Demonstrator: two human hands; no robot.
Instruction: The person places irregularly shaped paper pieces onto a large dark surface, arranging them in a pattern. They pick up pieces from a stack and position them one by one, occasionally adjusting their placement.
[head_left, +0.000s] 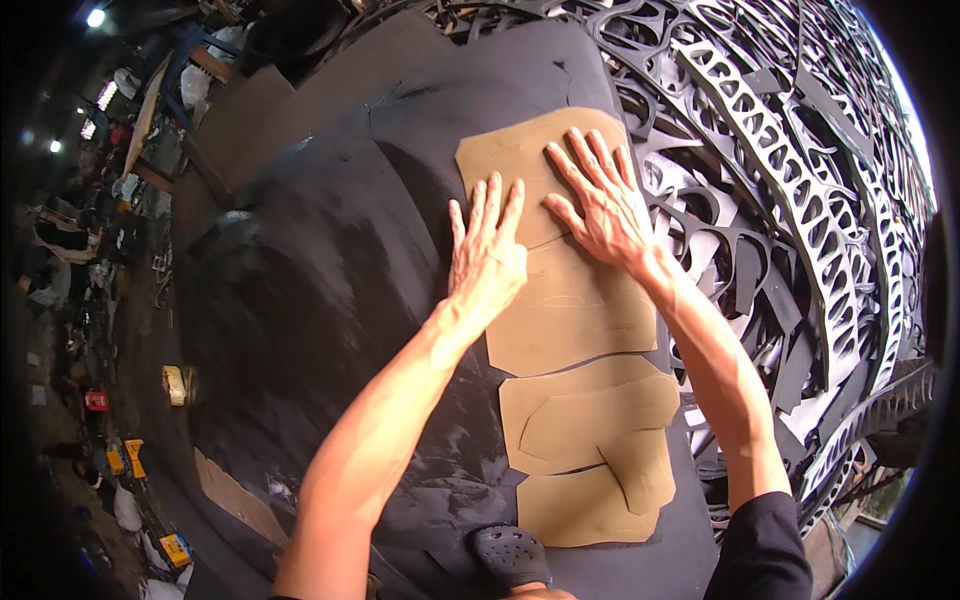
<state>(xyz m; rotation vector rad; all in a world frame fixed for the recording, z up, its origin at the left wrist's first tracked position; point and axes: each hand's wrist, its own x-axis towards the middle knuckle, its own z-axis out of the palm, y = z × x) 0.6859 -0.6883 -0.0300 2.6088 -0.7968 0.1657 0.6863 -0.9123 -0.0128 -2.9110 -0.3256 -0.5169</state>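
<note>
Several tan flat pattern pieces (570,310) lie in a column on a large black sheet (300,250). My right hand (605,215) rests flat with fingers spread on the farthest tan piece (520,150), near its right edge. Along that piece's left edge, my left hand (487,245) lies with fingers stretched forward and nothing visible in it. Nearer to me is another tan piece (560,400), with a smaller curved piece (640,465) overlapping it and the nearest tan piece (560,510).
A tangled heap of cut-out black and grey sheet scraps (770,160) rises on the right. A black clog (510,555) shows at the lower edge, on the sheet. On the left floor lie small yellow boxes (175,550), a red item (96,401) and other clutter.
</note>
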